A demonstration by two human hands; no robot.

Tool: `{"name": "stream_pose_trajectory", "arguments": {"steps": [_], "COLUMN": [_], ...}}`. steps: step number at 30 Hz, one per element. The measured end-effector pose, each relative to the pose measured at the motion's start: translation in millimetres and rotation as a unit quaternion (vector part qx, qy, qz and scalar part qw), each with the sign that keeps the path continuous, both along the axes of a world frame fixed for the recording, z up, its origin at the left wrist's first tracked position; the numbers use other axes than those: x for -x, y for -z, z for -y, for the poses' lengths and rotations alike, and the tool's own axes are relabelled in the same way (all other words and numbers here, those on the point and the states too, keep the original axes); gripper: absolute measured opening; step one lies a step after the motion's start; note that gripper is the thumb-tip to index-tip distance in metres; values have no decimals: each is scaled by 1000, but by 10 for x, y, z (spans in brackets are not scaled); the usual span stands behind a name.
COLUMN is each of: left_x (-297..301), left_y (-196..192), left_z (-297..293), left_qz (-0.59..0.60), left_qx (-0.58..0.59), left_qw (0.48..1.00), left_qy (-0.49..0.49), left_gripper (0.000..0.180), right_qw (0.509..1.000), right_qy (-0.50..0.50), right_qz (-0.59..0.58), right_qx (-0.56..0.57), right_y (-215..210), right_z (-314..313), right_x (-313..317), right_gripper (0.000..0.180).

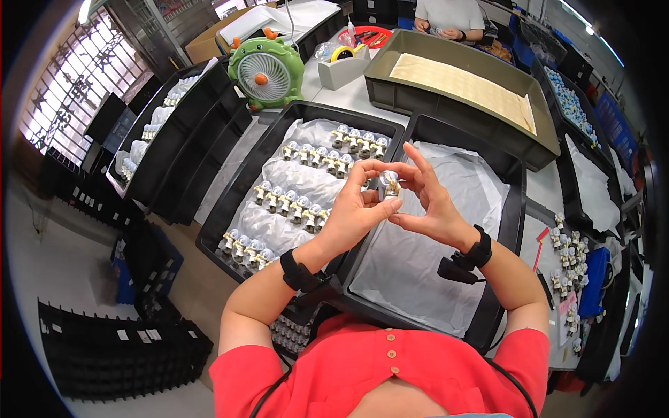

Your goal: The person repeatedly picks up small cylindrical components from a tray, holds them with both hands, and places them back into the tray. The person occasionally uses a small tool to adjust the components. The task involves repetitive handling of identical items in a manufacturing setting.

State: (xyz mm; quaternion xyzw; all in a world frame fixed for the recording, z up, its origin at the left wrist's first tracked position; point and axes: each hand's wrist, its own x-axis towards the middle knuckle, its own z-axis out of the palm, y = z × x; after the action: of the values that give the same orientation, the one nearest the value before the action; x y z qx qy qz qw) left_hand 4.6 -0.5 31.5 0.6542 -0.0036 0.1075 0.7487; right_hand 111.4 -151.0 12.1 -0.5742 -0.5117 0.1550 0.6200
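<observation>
A small figurine (390,185) with a clear round dome on its head and a white and gold body is held upright between my hands, above the walls where two black trays meet. My left hand (357,207) closes on it from the left, thumb near its base. From the right, my right hand (433,202) curls its fingers against it, with the thumb lower down and one finger raised. Beneath my left hand, the left black tray (296,111) holds rows of similar figurines (289,205) between white sheets. Under my right hand lies the right black tray (512,209), lined with white sheet.
Behind the trays stand a green animal-shaped fan (268,70) and a large olive bin (460,94) with cream sheeting. Loose figurines (570,261) and a blue pouch (596,279) lie at right. Stacked black bins (188,139) are left. Another person (451,17) sits opposite.
</observation>
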Motion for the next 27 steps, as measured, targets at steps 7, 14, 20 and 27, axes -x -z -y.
{"name": "stream_pose_trajectory", "arguments": {"steps": [7, 14, 20, 27], "left_x": [-21, -46, -49, -43], "left_y": [27, 134, 101, 175], "left_z": [-42, -52, 8, -15], "left_qz": [-11, 23, -16, -59], "left_qx": [56, 55, 76, 160], "left_qw": [998, 997, 997, 985], "left_qy": [-8, -50, -14, 4], "left_gripper": [39, 41, 44, 37], "right_qw": [995, 986, 974, 981], "right_qy": [-47, -37, -25, 38], "right_qz": [-85, -162, -220, -189], "right_qx": [20, -1, -39, 32], "right_y": [32, 65, 71, 65], "right_z": [8, 5, 5, 45], "right_x": [-38, -8, -12, -35], "right_gripper": [90, 53, 20, 12]}}
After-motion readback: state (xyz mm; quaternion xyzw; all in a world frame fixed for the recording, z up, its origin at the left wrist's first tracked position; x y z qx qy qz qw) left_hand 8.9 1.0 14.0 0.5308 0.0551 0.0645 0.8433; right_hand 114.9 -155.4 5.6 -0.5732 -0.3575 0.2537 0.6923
